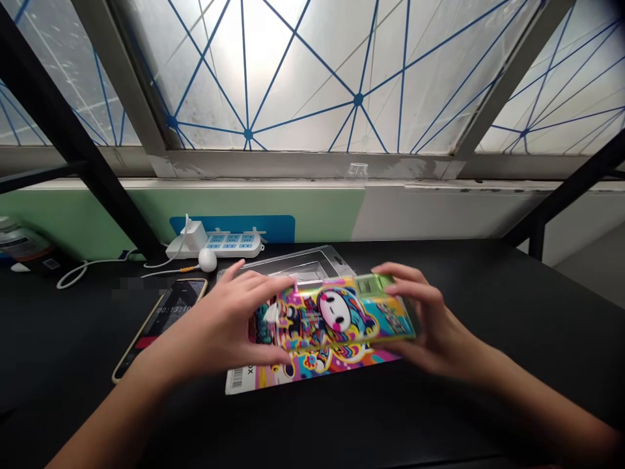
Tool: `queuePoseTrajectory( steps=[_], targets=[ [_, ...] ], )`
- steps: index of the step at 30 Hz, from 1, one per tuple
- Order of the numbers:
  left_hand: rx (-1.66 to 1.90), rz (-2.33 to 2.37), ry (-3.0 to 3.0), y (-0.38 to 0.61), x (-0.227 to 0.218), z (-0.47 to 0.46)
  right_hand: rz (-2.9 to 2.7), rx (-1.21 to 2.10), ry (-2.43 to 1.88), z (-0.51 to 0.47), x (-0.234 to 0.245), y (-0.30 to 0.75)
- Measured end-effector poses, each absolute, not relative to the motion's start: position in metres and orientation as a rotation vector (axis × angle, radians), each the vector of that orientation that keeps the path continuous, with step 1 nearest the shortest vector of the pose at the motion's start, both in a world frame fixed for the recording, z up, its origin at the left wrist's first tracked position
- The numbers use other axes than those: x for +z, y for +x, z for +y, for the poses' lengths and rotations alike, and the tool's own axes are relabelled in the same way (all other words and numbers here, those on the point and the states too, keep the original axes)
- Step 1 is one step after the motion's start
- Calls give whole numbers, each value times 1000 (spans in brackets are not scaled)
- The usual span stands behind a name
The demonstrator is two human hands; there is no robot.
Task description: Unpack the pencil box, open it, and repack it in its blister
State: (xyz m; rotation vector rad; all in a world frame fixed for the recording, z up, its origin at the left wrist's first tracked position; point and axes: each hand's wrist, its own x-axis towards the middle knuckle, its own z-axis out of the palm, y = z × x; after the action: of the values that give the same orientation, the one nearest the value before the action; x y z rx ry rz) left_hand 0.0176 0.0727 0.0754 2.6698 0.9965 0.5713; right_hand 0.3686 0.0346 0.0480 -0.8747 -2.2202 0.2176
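**Room:** You face a frosted window [303, 78] crossed by blue lines, and below it runs a green and white wall panel [273, 212].

**Surface:** A black surface [508, 312] stretches across in front of you and carries everything below.

**Back edge:** A white power strip [229, 244] sits against the wall panel with a white plug adapter [191, 236] in it. A white cable [92, 268] trails off to the left, and a small white ball [208, 260] sits just in front of the strip.

**Left of your hands:** A phone [163, 322] lies face up, showing digits too blurred to read with certainty.

**Under your hands:** A clear plastic tray [307, 262] lies behind a printed card [312, 370], which has a barcode at its corner.

**Held item:** A glossy cartoon-printed box [342, 314] is raised just above the card, tilted slightly.

**Left grip:** Your left hand [229, 322] holds the box's left end, fingers over the top.

**Right grip:** Your right hand [430, 319] holds the right end, wrapped narrowly around it.
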Motion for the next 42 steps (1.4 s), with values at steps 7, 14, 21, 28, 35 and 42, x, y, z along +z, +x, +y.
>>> queuePoseTrajectory(
  steps=[7, 14, 21, 28, 35, 42],
  targets=[
    [604, 1316, 2710, 4, 58, 108, -2341, 372, -830, 147, 40, 337],
    [477, 1454, 2658, 14, 33, 111, -2347, 391, -961, 154, 1, 337],
    [411, 1537, 2651, 19, 23, 112, -2536, 92, -1027, 150, -6, 335],
    [370, 1557, 2693, 27, 22, 107, -2477, -301, -736, 88, 6, 317],
    [229, 1592, 2726, 32, 13, 107, -2741, 297, -1008, 44, 3, 300],
    [240, 1728, 2797, 38, 8, 107, -2800, 653, -1136, 52, 13, 299]
  ],
)
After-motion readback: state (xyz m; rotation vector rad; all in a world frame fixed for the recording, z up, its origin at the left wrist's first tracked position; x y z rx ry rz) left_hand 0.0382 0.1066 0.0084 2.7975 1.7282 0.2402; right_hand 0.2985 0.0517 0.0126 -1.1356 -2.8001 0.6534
